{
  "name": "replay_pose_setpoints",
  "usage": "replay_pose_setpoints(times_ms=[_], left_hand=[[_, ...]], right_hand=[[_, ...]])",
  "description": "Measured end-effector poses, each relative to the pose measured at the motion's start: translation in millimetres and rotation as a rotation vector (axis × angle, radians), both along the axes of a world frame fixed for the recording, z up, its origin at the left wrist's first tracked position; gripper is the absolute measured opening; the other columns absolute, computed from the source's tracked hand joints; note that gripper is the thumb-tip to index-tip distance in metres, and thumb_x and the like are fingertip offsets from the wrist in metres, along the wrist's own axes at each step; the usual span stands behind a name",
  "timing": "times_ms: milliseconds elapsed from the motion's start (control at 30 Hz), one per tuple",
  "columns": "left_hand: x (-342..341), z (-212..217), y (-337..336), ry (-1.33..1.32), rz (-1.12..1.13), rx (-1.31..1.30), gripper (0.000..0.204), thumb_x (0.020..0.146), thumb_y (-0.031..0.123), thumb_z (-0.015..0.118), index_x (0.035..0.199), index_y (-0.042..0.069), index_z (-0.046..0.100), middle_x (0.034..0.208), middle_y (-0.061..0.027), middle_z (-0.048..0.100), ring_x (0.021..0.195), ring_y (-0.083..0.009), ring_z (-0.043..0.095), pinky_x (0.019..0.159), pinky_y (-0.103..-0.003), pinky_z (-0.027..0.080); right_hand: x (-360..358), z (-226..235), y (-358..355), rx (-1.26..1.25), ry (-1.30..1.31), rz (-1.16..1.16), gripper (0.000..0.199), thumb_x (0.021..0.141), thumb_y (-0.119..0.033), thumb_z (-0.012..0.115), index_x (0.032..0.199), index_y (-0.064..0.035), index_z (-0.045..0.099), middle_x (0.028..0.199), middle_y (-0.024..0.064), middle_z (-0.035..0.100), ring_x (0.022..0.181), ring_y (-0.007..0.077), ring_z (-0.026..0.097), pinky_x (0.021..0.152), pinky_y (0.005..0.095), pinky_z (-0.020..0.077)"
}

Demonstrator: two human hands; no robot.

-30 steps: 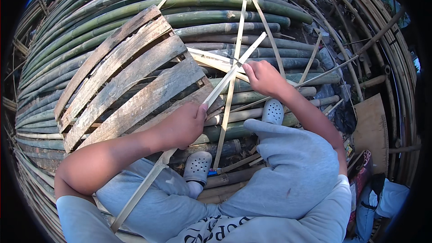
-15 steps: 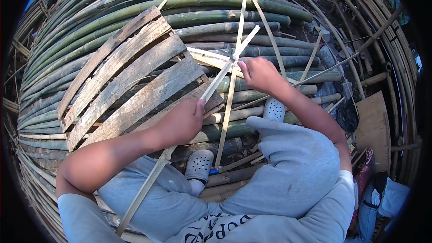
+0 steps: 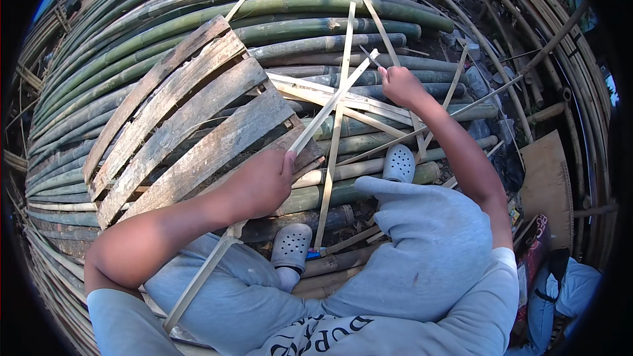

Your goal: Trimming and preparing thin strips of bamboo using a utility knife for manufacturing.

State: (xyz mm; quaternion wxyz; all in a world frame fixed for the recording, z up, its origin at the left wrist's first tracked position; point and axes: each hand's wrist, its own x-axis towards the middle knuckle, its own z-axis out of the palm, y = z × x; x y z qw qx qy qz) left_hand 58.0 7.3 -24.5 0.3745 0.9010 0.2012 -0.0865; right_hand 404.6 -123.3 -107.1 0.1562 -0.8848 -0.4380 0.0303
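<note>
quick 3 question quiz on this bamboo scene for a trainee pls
1. True or false: the left hand grips the long bamboo strip.
2. What lies under that strip, by the left hand: A) wooden pallet B) metal tray C) plastic crate?
3. Which hand is farther from the body?

Key:
1. True.
2. A.
3. The right hand, out at the strip's far end over the bamboo poles.
</note>
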Motion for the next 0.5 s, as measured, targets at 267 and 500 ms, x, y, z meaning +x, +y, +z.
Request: replay_pose_setpoints(times_ms=[267, 500], left_hand=[[-6.3, -0.3, -1.8, -0.045, 0.014, 0.04, 0.046, 0.106, 0.027, 0.034, 0.086, -0.006, 0.059, 0.08, -0.0295, 0.059, 0.08, -0.0489, 0.057, 0.077, -0.053, 0.045], [-6.4, -8.7, 3.5, -0.045, 0.018, 0.007, 0.048, 0.106, 0.03, 0.034, 0.083, -0.005, 0.057, 0.077, -0.0288, 0.058, 0.077, -0.0488, 0.056, 0.073, -0.051, 0.045]], right_hand=[[-38.7, -4.3, 17.8, 0.128, -0.056, 0.142, 0.043, 0.101, -0.032, 0.045, 0.08, -0.0007, 0.066, 0.075, 0.0247, 0.065, 0.076, 0.045, 0.063, 0.068, 0.0544, 0.05], [-59.1, -7.5, 19.1, 0.156, 0.054, 0.14, 0.048, 0.101, -0.031, 0.044, 0.077, 0.0043, 0.067, 0.076, 0.0294, 0.064, 0.077, 0.0474, 0.063, 0.072, 0.055, 0.0504]])
